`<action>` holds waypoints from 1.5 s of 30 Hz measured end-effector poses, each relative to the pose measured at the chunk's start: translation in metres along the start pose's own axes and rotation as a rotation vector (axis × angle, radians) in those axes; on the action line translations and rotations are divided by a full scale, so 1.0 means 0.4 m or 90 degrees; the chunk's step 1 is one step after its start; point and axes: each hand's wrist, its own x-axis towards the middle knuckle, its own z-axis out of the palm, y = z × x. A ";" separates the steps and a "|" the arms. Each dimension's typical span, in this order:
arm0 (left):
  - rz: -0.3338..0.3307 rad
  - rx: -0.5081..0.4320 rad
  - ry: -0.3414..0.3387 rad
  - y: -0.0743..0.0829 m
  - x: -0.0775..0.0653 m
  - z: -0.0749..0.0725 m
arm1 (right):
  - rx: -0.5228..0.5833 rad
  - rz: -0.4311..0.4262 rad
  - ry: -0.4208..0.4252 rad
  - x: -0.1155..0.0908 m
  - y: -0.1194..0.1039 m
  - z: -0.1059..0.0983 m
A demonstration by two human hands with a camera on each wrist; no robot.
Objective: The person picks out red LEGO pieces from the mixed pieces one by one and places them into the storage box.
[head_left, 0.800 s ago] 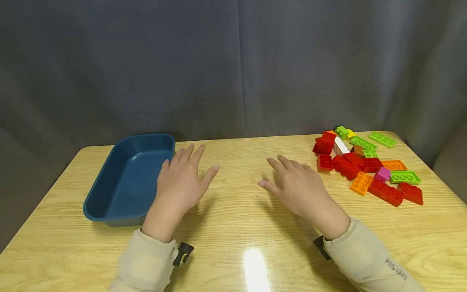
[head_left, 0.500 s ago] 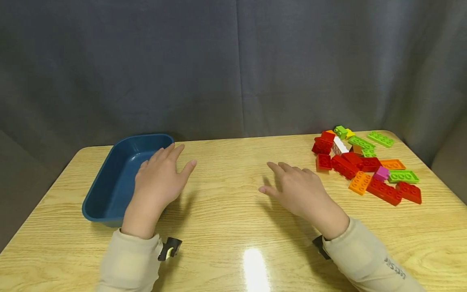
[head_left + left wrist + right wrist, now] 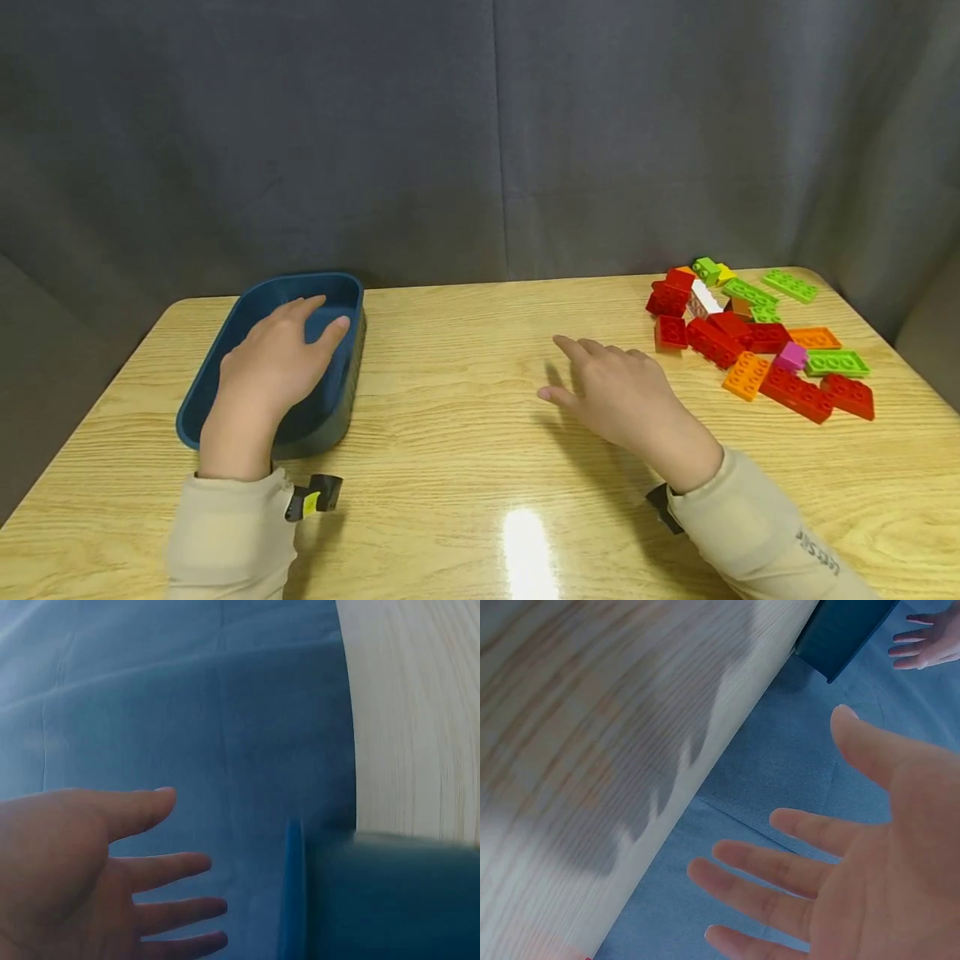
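Observation:
My left hand (image 3: 273, 358) is over the blue plastic bin (image 3: 347, 392), fingers spread and holding nothing. Part of the bin's inside is hidden behind that hand and wrist. In the left wrist view the thumb and fingers (image 3: 176, 871) stand apart, with the bin's rim (image 3: 293, 889) just beyond the fingertips. My right hand (image 3: 622, 396) hovers above the middle of the table, relaxed and holding nothing, to the left of a pile of toy building bricks (image 3: 716, 342). Its fingers (image 3: 769, 877) look straight and spread in the right wrist view.
Red, orange, green, white, yellow, brown and pink bricks lie scattered at the right of the wooden table (image 3: 450, 400). A dark grey curtain (image 3: 420, 142) hangs right behind the table's back edge.
My left hand has moved left, from beside the bin's right edge to over the bin. The right hand has stayed almost in place, and the bricks lie as before.

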 end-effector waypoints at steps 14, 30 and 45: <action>-0.071 -0.033 0.014 -0.118 0.007 -0.020 | -0.008 -0.014 0.019 -0.002 0.001 0.004; -0.171 -0.088 -0.050 -0.249 0.019 -0.011 | -0.011 -0.014 0.019 0.000 0.001 0.003; -0.170 -0.112 -0.004 -0.251 0.016 -0.002 | -0.013 -0.024 0.037 0.002 0.006 0.003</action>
